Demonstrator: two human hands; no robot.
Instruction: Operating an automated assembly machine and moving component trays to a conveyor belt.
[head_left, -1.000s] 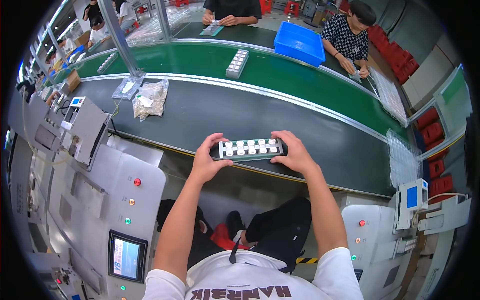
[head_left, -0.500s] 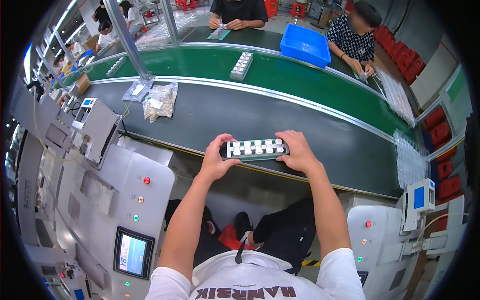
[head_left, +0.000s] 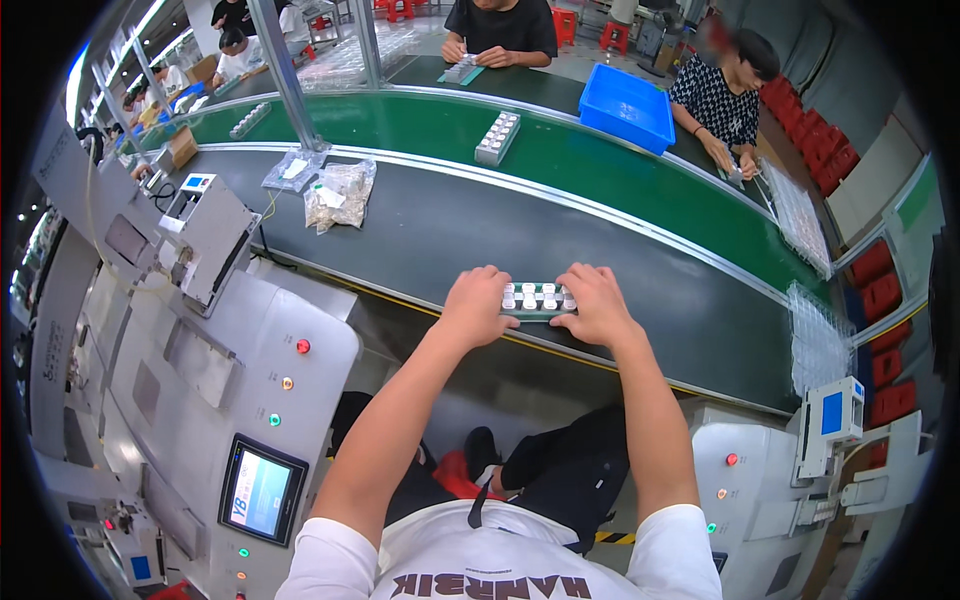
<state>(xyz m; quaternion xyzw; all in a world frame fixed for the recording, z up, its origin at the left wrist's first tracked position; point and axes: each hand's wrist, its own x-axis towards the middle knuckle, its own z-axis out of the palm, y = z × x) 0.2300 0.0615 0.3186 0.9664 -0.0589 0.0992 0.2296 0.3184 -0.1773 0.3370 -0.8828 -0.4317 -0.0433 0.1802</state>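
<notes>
the holder (head_left: 534,296) is at the near edge of the desk (head_left: 680,325), its white pieces (head_left: 529,289) in two rows; every place i see looks filled, but my hands cover the ends, so i cannot tell what is left there. the fingers of my left hand (head_left: 477,305) and right hand (head_left: 600,305) clamp those ends. beyond the desk's far edge, a similar loaded block (head_left: 497,138) sits on the green belt (head_left: 400,112).

The left hand (head_left: 478,305) and right hand (head_left: 600,306) gripped opposite ends of a tray (head_left: 539,296) at the near side of the dark bench (head_left: 450,220). White pieces (head_left: 549,301) sat on it in two rows. Beyond, a green belt (head_left: 400,115) bore another tray (head_left: 497,138). A bag (head_left: 342,195) lay on the bench, farther left.
</notes>
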